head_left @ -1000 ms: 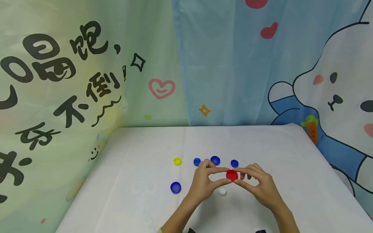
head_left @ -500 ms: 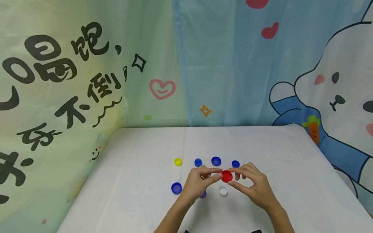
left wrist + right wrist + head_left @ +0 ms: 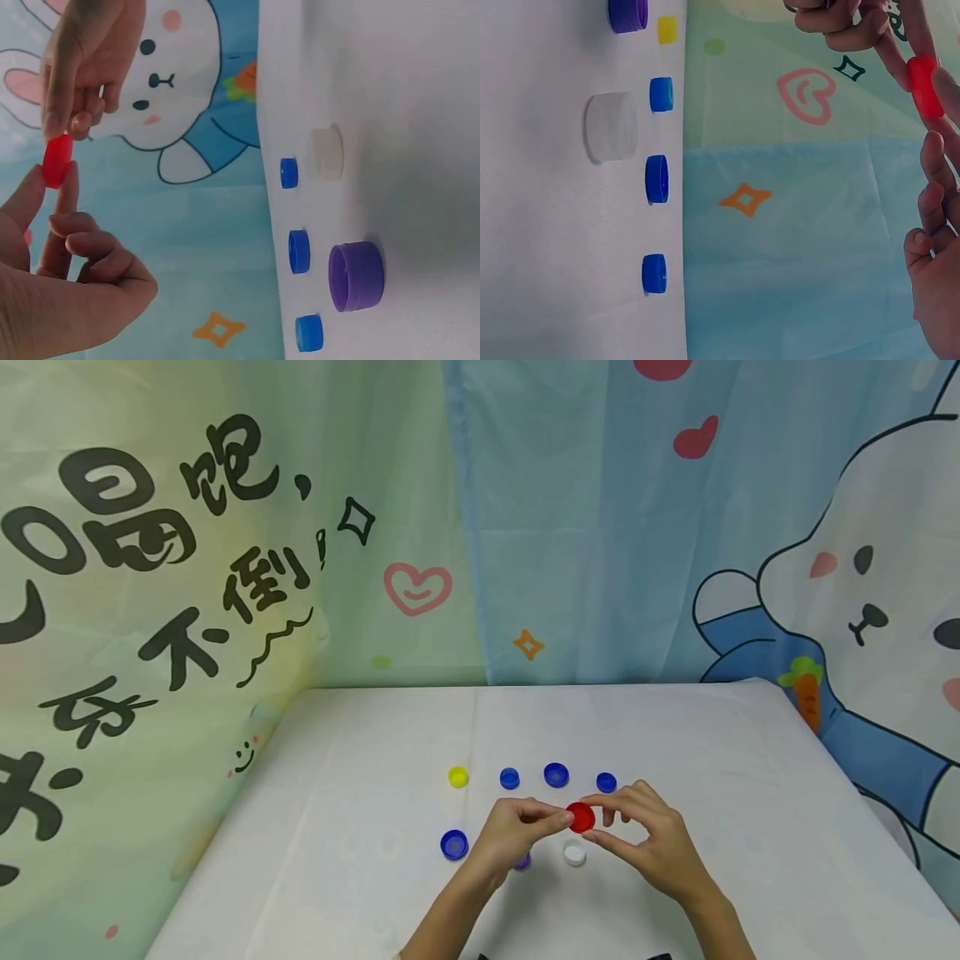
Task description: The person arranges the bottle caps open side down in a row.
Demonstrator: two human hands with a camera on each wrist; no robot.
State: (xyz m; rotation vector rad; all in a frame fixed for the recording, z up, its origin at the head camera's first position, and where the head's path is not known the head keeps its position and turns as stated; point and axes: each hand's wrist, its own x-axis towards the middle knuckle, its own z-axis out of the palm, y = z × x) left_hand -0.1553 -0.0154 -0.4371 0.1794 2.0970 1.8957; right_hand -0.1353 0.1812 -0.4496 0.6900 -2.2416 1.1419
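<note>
A small red bottle cap [image 3: 581, 817] is held up above the white table between both hands. My left hand [image 3: 512, 837] pinches its left edge between thumb and index finger. My right hand [image 3: 651, 837] holds the opposite side, index finger at the upper edge and thumb at the lower. In the left wrist view the red cap [image 3: 57, 161] appears edge-on, with fingertips of both hands on it. On the table beneath lie a white cap [image 3: 574, 853] and a purple cap [image 3: 522, 862], the latter partly hidden by my left hand in the head view.
Several other caps lie on the white table [image 3: 360, 877]: a yellow one [image 3: 458, 777], a light blue one [image 3: 509, 778], and dark blue ones [image 3: 557, 775], including one [image 3: 453, 845] at the left. A printed curtain [image 3: 555, 527] hangs behind the table.
Both hands have moved slightly left and a little lower with the red cap. The left index finger has drawn back, its grip now at the cap's left edge. The purple cap has come into view.
</note>
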